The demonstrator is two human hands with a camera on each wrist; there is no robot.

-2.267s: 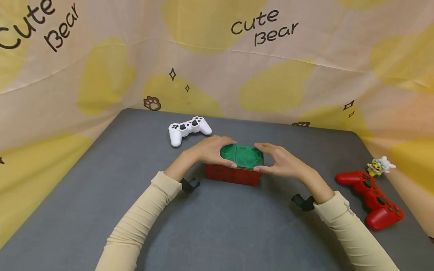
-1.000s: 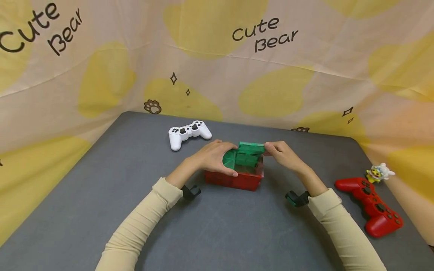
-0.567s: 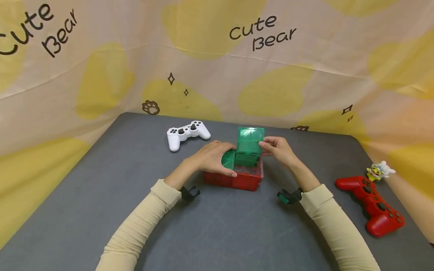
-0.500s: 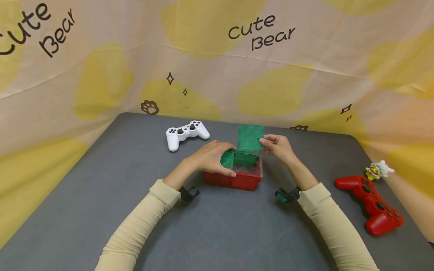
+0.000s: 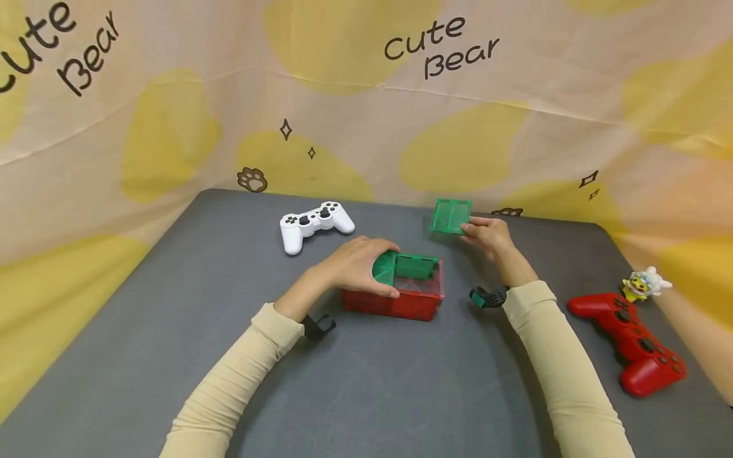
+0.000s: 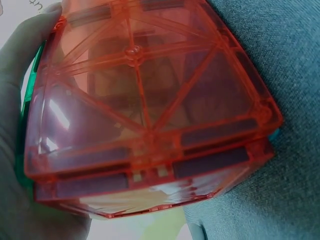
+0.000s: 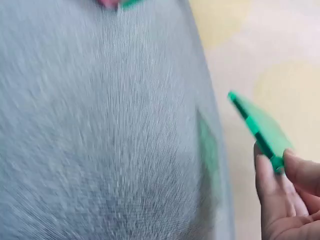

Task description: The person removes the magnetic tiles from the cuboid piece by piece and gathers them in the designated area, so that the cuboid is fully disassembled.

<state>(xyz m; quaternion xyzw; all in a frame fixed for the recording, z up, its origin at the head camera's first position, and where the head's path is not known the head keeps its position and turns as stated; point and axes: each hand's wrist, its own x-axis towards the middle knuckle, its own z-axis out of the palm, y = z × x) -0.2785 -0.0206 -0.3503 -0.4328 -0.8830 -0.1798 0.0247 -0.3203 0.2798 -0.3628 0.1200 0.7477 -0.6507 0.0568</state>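
A box of translucent red magnetic tiles (image 5: pixel 392 305) sits mid-table, its right half uncovered on top. My left hand (image 5: pixel 355 264) grips the box's left end, thumb along the front and fingers at the back, around a green magnetic tile (image 5: pixel 384 268) on top. Another green tile (image 5: pixel 416 267) stands along the back of the opening. My right hand (image 5: pixel 489 235) pinches a square green tile (image 5: pixel 451 216) by its right edge, behind and right of the box. In the right wrist view that held tile (image 7: pixel 257 131) appears edge-on between thumb and fingers, above the table.
A white game controller (image 5: pixel 317 224) lies behind and left of the box. On the right side are a red game controller (image 5: pixel 630 343) and a small yellow-and-white figurine (image 5: pixel 644 284). A printed cloth (image 5: pixel 332 51) hangs behind the grey table (image 5: pixel 366 394).
The green top was whole at first. My right hand has lifted a green tile off its right half, then carried it back and right. My left hand has kept its hold on the box.
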